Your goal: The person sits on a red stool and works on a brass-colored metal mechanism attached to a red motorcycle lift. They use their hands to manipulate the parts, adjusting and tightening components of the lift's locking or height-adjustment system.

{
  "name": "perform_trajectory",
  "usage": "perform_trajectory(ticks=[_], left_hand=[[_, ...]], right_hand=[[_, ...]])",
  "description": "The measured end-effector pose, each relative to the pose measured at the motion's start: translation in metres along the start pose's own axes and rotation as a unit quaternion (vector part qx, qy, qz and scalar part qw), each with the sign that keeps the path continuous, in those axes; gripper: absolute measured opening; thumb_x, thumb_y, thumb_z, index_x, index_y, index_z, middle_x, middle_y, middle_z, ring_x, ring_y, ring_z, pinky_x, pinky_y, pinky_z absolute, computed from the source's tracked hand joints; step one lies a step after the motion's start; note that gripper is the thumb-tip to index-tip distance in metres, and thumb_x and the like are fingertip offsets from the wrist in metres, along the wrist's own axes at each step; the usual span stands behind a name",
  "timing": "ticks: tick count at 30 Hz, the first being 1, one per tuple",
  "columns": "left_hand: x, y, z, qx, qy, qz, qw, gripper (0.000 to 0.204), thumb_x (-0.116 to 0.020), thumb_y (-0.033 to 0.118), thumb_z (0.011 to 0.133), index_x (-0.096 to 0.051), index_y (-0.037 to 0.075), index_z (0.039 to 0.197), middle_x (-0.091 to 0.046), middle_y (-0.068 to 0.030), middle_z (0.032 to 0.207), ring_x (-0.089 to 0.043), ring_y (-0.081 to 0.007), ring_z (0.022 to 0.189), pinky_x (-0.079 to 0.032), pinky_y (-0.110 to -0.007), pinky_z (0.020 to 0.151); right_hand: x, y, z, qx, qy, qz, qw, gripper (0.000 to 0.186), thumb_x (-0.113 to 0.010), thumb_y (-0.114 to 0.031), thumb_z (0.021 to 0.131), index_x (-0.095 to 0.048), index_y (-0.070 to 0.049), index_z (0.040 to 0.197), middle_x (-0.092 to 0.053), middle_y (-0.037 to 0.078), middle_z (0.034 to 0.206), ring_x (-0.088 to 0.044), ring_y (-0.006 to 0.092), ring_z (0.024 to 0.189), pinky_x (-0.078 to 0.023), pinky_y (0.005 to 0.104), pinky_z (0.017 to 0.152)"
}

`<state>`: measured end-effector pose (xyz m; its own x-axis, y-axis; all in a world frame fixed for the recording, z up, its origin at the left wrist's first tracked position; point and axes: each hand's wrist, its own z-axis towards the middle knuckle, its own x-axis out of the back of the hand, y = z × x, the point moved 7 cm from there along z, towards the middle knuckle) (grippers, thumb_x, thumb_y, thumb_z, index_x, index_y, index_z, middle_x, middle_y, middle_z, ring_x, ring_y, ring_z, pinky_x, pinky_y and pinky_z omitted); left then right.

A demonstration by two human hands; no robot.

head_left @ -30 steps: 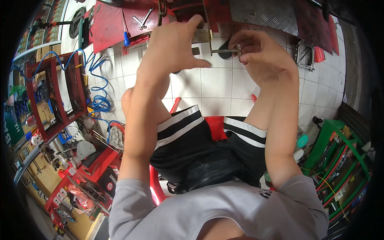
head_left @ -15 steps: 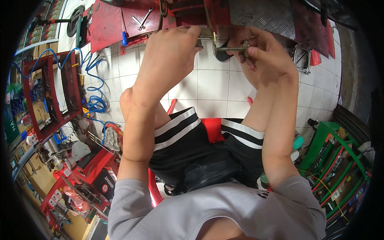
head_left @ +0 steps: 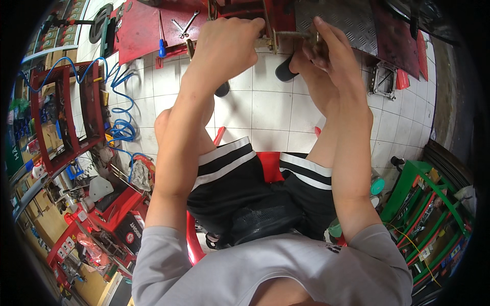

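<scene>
My left hand (head_left: 227, 48) is closed on a metal bracket (head_left: 273, 43) at the front edge of the red bench (head_left: 138, 33), its fingertips hidden behind the knuckles. A long bolt (head_left: 290, 34) reaches sideways from the bracket to my right hand (head_left: 329, 53), whose fingers pinch its right end beside a patterned metal plate (head_left: 352, 30). Left of the hands, a blue-handled screwdriver (head_left: 162, 48) and several wrenches (head_left: 186, 28) lie on the bench.
A red metal frame (head_left: 43, 117) with a coiled blue hose (head_left: 122, 130) stands at left, above a cluttered red stand (head_left: 107, 219). A green rack (head_left: 416, 199) is at lower right. My legs straddle a red seat (head_left: 268, 166) over white floor tiles (head_left: 255, 112).
My left fingers have closed from a spread position. Both hands, with the bracket and bolt, have moved up toward the bench, and my right hand has turned more upright.
</scene>
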<state>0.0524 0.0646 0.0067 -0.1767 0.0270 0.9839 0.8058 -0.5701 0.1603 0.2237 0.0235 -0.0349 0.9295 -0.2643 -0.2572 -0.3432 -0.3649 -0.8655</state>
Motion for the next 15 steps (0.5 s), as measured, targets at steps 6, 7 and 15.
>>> perform_trajectory(ticks=[6, 7, 15], left_hand=[[-0.013, -0.014, 0.012, -0.025, 0.021, -0.078, 0.996, 0.019, -0.058, 0.009, 0.081, -0.068, 0.01, 0.097, -0.064, -0.0151, 0.068, -0.063, -0.0387, 0.07, -0.048, -0.05, 0.063], [-0.014, -0.014, 0.013, -0.012, 0.011, -0.077, 0.997, 0.02, -0.059, 0.009, 0.081, -0.068, 0.01, 0.099, -0.066, -0.0144, 0.07, -0.063, -0.0383, 0.072, -0.048, -0.05, 0.064], [0.005, -0.003, -0.009, -0.042, 0.185, -0.19, 0.963, 0.033, -0.064, 0.013, 0.078, -0.066, 0.007, 0.111, -0.068, -0.0104, 0.098, -0.064, -0.031, 0.093, -0.049, -0.044, 0.084]], right_hand=[[0.013, 0.007, 0.047, 0.039, -0.145, -0.086, 0.985, 0.038, -0.064, -0.039, 0.099, -0.067, -0.001, 0.097, -0.058, 0.0, 0.071, -0.046, 0.0068, 0.059, -0.04, 0.023, 0.059], [0.012, 0.005, 0.047, 0.054, -0.131, -0.084, 0.986, 0.036, -0.065, -0.039, 0.097, -0.064, -0.004, 0.088, -0.053, -0.002, 0.066, -0.044, 0.0062, 0.058, -0.035, 0.0237, 0.056], [0.017, -0.003, 0.047, 0.133, -0.077, -0.163, 0.975, 0.035, -0.063, -0.034, 0.1, -0.072, -0.001, 0.104, -0.057, -0.002, 0.068, -0.046, 0.006, 0.058, -0.03, 0.0219, 0.05]])
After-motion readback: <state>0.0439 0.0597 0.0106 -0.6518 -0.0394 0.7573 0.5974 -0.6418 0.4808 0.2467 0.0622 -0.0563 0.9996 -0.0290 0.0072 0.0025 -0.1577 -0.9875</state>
